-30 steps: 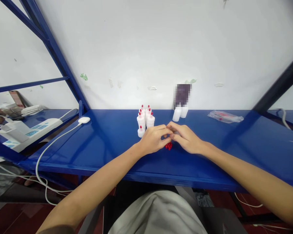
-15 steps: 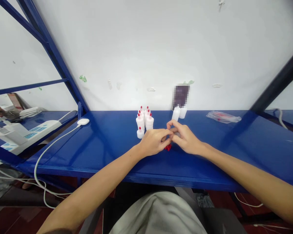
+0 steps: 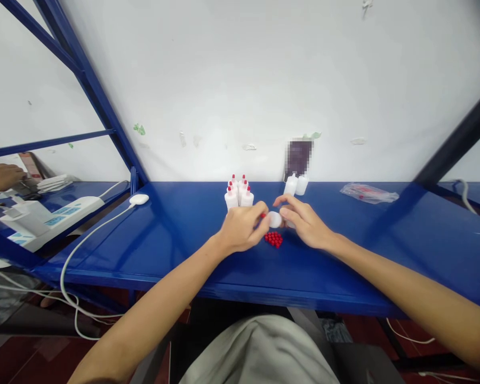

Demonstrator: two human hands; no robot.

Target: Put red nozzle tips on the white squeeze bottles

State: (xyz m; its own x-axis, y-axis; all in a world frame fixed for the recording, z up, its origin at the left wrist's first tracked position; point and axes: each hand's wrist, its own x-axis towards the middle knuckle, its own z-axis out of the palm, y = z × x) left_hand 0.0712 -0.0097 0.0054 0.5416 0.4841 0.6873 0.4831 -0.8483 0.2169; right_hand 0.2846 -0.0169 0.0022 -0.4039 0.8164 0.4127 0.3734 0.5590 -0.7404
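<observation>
My left hand [image 3: 244, 228] is closed, thumb and fingertips pinching a small white nozzle cap [image 3: 274, 219]; its round end faces me and a bit of red shows by the fingers. Close on the right, my right hand [image 3: 306, 223] is curled with its fingers bent. A pale piece shows under its thumb, too covered to name. Beneath the hands lies a cluster of small red tips [image 3: 273, 239]. Behind my left hand stand several white squeeze bottles [image 3: 247, 199] with red tips, the nearest partly hidden by that hand.
Two white bottles [image 3: 290, 185] without red tips stand at the back, before a blurred dark panel [image 3: 298, 154]. Right of them lies a clear plastic bag [image 3: 368, 193]. A white cable [image 3: 70, 256] crosses the left edge; another person's hand [image 3: 2, 177] is beyond the frame.
My hands have moved apart from each other, my left one slightly left, uncovering the red tips and the white piece. The small white red-tipped piece left of the bottles no longer shows.
</observation>
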